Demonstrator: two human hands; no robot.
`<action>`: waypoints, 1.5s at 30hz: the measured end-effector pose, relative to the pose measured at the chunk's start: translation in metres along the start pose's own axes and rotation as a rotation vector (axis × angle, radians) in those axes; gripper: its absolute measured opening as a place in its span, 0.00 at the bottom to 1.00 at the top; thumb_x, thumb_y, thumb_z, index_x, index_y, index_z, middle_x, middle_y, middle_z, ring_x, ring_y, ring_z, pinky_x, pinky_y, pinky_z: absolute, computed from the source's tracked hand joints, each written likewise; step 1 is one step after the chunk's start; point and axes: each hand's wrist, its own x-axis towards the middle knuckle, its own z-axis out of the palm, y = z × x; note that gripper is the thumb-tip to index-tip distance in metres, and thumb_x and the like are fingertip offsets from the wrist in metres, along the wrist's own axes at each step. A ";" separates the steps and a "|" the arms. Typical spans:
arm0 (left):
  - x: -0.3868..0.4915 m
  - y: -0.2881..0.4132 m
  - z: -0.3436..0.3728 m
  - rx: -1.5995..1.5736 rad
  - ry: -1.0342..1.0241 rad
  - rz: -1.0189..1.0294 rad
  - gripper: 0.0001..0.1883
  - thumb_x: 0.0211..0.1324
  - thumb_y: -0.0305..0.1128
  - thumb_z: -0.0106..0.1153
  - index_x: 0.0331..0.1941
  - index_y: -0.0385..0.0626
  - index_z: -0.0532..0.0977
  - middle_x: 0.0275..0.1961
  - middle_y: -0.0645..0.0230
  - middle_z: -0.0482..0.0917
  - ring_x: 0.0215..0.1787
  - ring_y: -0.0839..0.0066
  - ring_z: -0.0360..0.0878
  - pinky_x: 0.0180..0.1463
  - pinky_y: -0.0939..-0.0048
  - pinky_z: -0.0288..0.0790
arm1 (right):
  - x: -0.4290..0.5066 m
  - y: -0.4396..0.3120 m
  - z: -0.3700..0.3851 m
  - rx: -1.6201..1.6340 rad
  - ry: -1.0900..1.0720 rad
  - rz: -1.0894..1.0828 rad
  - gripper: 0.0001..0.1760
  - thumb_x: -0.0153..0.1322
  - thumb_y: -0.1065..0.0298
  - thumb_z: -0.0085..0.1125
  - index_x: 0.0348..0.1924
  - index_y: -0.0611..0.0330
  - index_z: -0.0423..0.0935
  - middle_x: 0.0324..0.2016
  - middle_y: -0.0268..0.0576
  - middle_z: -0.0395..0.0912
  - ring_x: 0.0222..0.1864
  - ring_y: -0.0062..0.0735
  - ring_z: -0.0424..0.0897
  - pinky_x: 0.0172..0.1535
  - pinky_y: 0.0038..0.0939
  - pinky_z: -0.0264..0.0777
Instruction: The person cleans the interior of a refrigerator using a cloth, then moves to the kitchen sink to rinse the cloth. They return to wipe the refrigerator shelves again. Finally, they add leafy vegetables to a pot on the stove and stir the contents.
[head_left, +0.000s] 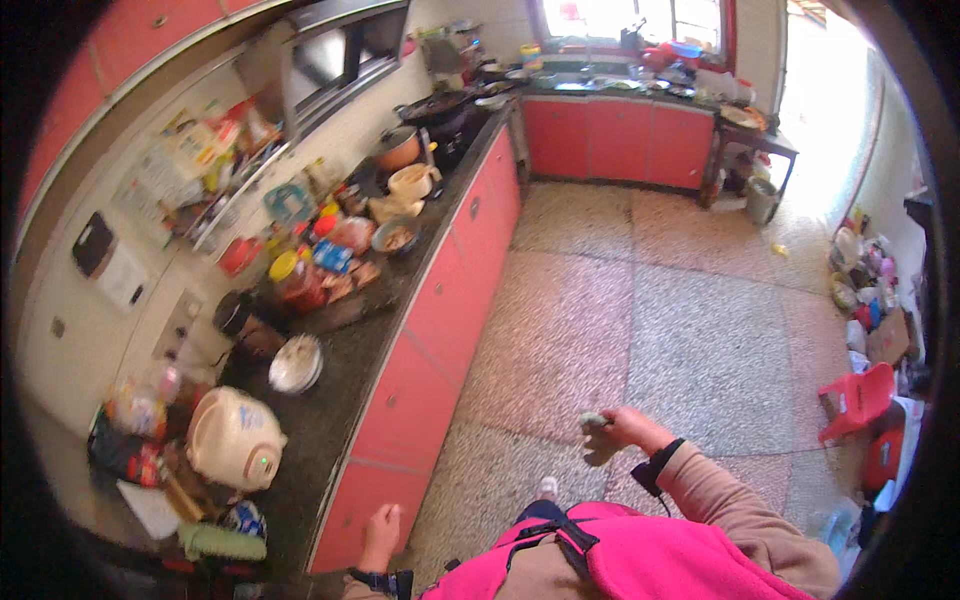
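My right hand (624, 430) grips a crumpled grey-green cloth (598, 442), which hangs over the speckled floor in front of me. Low in the view, my left hand (383, 529) is beside the red cabinet doors (373, 499) under the counter. Its fingers are curled in, and nothing shows in them. To the left on the dark countertop (307, 420) stand a cream rice cooker (234, 439) with a green light and a white bowl (296, 365). Farther along the counter are a red-filled jar with a yellow lid (298, 281) and a bowl of food (395, 236).
Pots and a gas stove (442, 109) are at the counter's far end. Ahead, a sink counter (600, 86) runs under the window. A small table (757, 139) with a bucket (761, 199) stands by the bright doorway. Clutter and a red plastic chair (859, 397) line the right wall.
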 end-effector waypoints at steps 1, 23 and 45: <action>0.043 0.033 0.007 -0.137 -0.118 0.005 0.15 0.54 0.40 0.48 0.41 0.44 0.72 0.26 0.57 0.76 0.30 0.63 0.75 0.33 0.66 0.67 | 0.014 -0.007 -0.027 -0.051 0.040 -0.043 0.15 0.59 0.59 0.51 0.38 0.51 0.74 0.30 0.48 0.76 0.32 0.49 0.76 0.35 0.41 0.70; 0.748 0.826 0.299 -0.727 -1.563 0.422 0.28 0.40 0.40 0.60 0.48 0.41 0.68 0.49 0.68 0.69 0.52 0.76 0.65 0.52 0.70 0.62 | 0.521 0.130 -0.729 0.205 0.419 -0.794 0.12 0.65 0.54 0.49 0.36 0.49 0.73 0.17 0.47 0.73 0.20 0.46 0.75 0.22 0.38 0.69; 1.534 1.347 0.512 -0.876 -1.208 0.417 0.25 0.52 0.28 0.53 0.55 0.46 0.59 0.44 0.70 0.68 0.49 0.79 0.64 0.54 0.76 0.59 | 1.274 0.483 -1.214 1.214 -0.191 -0.298 0.36 0.62 0.63 0.57 0.60 0.55 0.51 0.46 0.42 0.68 0.47 0.27 0.68 0.50 0.28 0.62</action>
